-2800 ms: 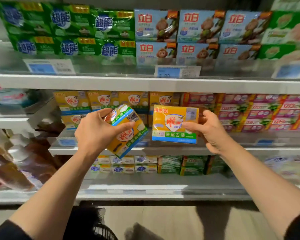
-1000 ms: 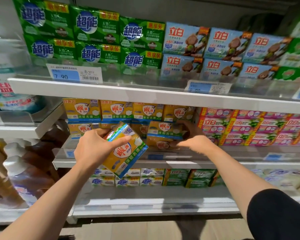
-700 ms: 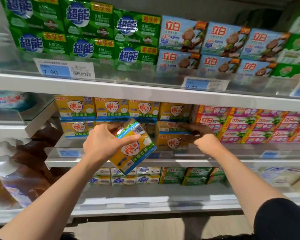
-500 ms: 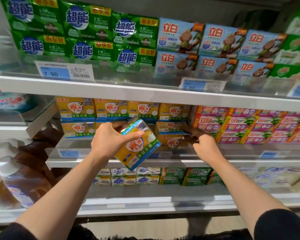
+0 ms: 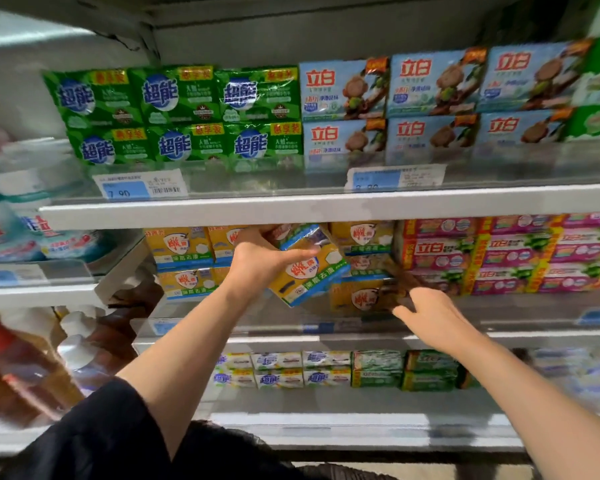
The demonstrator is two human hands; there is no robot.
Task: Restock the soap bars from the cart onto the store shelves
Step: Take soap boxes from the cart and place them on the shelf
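Left hand (image 5: 257, 261): wrapped round a yellow soap pack (image 5: 309, 268), thumb across its front, fingers behind; pack is up at the middle shelf (image 5: 326, 336), in front of the yellow row, not set down yet.
Right hand (image 5: 430, 317): empty, fingers loose & spread, just off the front of the shelved pack (image 5: 364, 296); touching it or not, can't tell, bit blurry.
Soap pack location: in the air betw. the stacked yellow packs (image 5: 181, 251) on the left and the pink packs (image 5: 499, 254) on the right, overlapping the gap in the yellow row.
Done so far: yellow section looks mostly filled; two tiers at left, one pack low at centre-right already sitting on the shelf.
Left to do: held pack needs a slot, prob. on top of or beside that low one. Cart not in view, so remaining stock unknown.
Pack facing: printed front toward the camera, logo readable, blue-green top edge turned up & left.
Long axis: tilted, running lower left to upper right, not level w/ the shelf edge.
Next call: my guess, level it out and slide it in square w/ the row.
Risk: tilted corner could nudge the neighbours.
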